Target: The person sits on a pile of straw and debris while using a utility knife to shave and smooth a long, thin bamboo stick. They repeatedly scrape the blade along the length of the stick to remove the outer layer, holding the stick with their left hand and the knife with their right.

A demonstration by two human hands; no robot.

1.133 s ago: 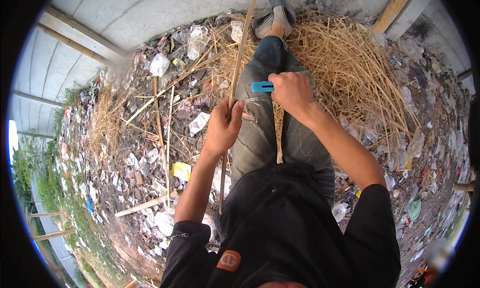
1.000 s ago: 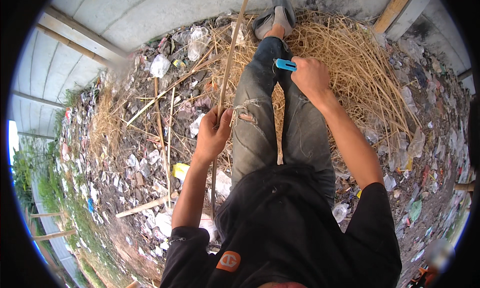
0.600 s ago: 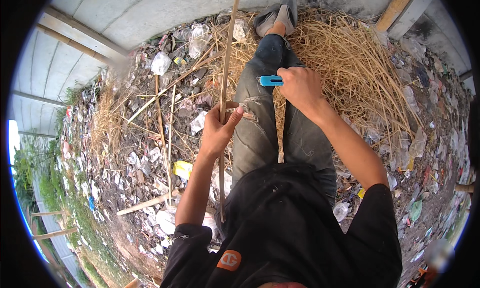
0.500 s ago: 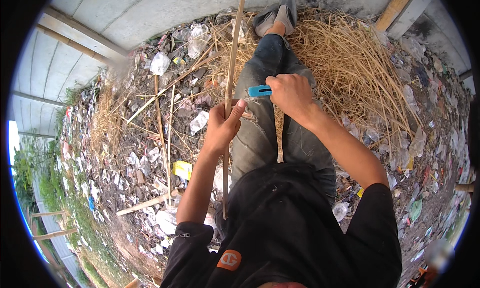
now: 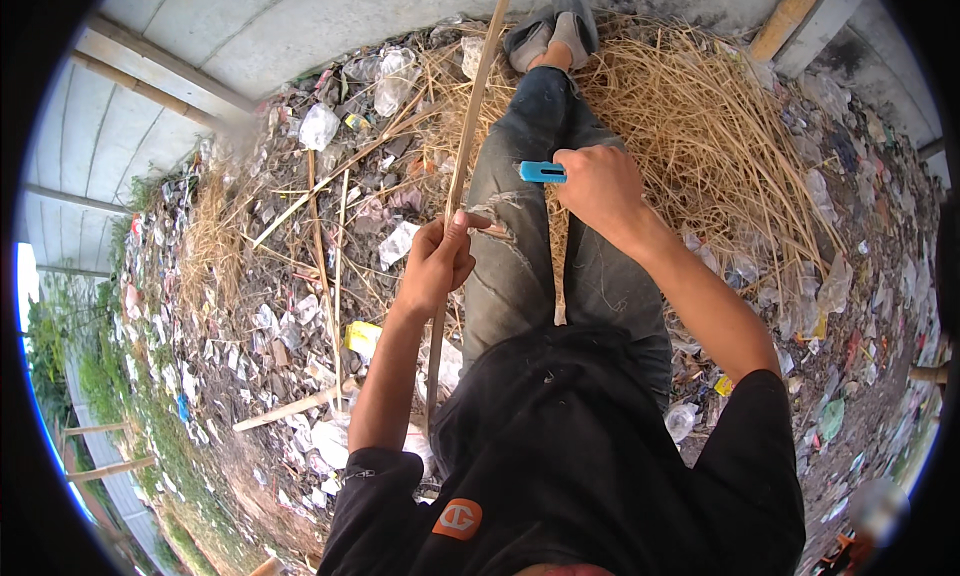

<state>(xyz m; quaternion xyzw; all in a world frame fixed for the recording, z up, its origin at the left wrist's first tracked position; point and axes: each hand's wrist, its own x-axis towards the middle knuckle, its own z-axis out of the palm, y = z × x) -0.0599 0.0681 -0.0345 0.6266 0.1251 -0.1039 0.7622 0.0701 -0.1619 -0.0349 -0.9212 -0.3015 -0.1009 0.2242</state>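
Note:
A long, narrow bamboo strip (image 5: 471,126) runs from the top edge of the head view down past my left side, its top leaning to the right. My left hand (image 5: 438,263) is closed round it near the middle, the thumb lying against it and the index finger pointing right. In my right hand (image 5: 606,189) is a blue utility knife (image 5: 538,172), its body jutting out to the left over my thigh. The knife is apart from the strip, and I cannot make out a blade. My outstretched legs (image 5: 510,266) lie below both hands.
Dry straw (image 5: 700,126) is heaped beside my legs, and my shoes (image 5: 555,31) are close to a grey wall (image 5: 260,26). Several loose bamboo strips (image 5: 318,231) lie on the littered ground to the left, near a yellow wrapper (image 5: 363,338) and plastic bags.
The bamboo strip has tilted, its top moving right and its lower end left. My left hand has dropped slightly. My right hand has moved a little to the right with the knife.

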